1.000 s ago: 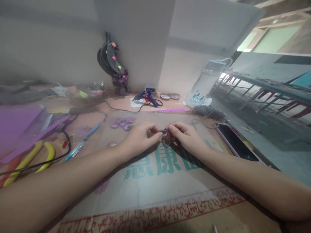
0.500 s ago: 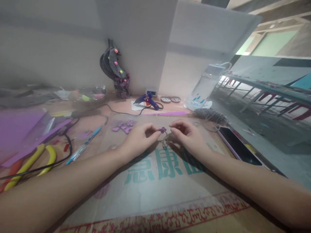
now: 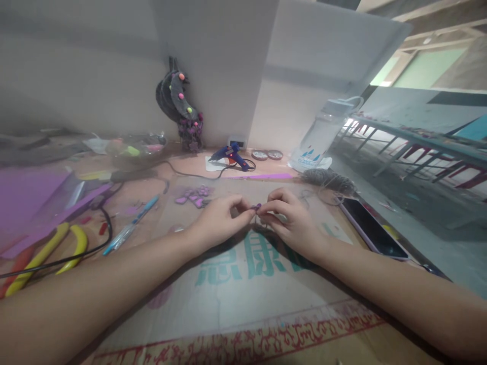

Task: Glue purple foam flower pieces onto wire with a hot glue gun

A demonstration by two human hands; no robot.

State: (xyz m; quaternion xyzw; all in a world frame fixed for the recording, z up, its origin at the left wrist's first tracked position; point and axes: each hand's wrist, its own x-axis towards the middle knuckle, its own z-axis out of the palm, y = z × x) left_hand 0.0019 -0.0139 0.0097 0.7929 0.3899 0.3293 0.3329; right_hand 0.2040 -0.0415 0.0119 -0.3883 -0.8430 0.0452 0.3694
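Note:
Between the fingertips of both hands, low over the cardboard sheet (image 3: 236, 314), is a small purple flower (image 3: 258, 206), mostly covered by fingers. My left hand (image 3: 222, 220) pinches it from the left with thumb and forefinger. From the right, my right hand (image 3: 289, 220) closes thumb and forefinger on the flower's edge. A thin grey cord hangs from the flower and is now largely hidden under the fingers. Beyond my left hand lies a group of purple flower and petal pieces (image 3: 196, 196) with dark edges.
Behind stand a blue glue gun (image 3: 232, 156), two round tins (image 3: 267, 154), a water bottle (image 3: 317, 137) and a decorated grey crescent (image 3: 178, 101). Grey yarn (image 3: 331, 181) and a phone (image 3: 375, 229) are at right. Left are pens (image 3: 131, 225), yellow-handled pliers (image 3: 78, 248) and a black cable (image 3: 110, 228).
My right hand has moved left, and its fingertips now meet the flower. The hanging cord loop, plain before, is mostly covered. My left hand stays nearly in place.

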